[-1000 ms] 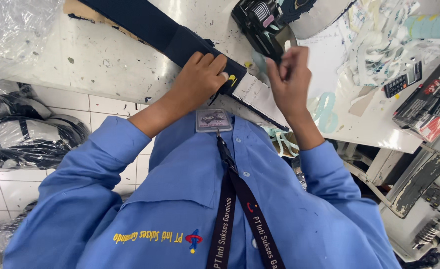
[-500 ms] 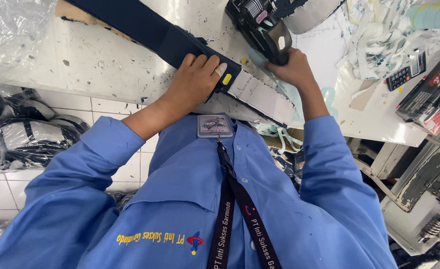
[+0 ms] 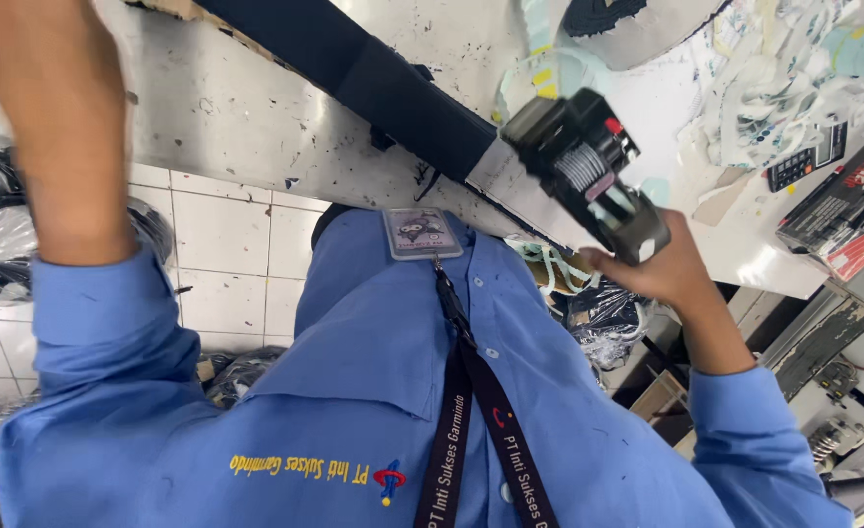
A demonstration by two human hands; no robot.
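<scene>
Label gun lifted clear of the dark fabric

A black label gun [image 3: 588, 171] is gripped by the right hand [image 3: 662, 269] above the tabletop [image 3: 227, 108]; the folded dark fabric [image 3: 393, 93] lies there untouched. The left hand's grip cannot be told, only its forearm being seen.

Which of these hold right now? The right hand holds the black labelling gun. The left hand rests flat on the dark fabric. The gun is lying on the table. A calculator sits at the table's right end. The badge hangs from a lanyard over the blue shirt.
1. The right hand holds the black labelling gun. True.
2. The left hand rests flat on the dark fabric. False: only its forearm shows, raised at the left; the hand itself is out of frame.
3. The gun is lying on the table. False: it is held up above the table's edge.
4. A calculator sits at the table's right end. True.
5. The badge hangs from a lanyard over the blue shirt. True.
</scene>
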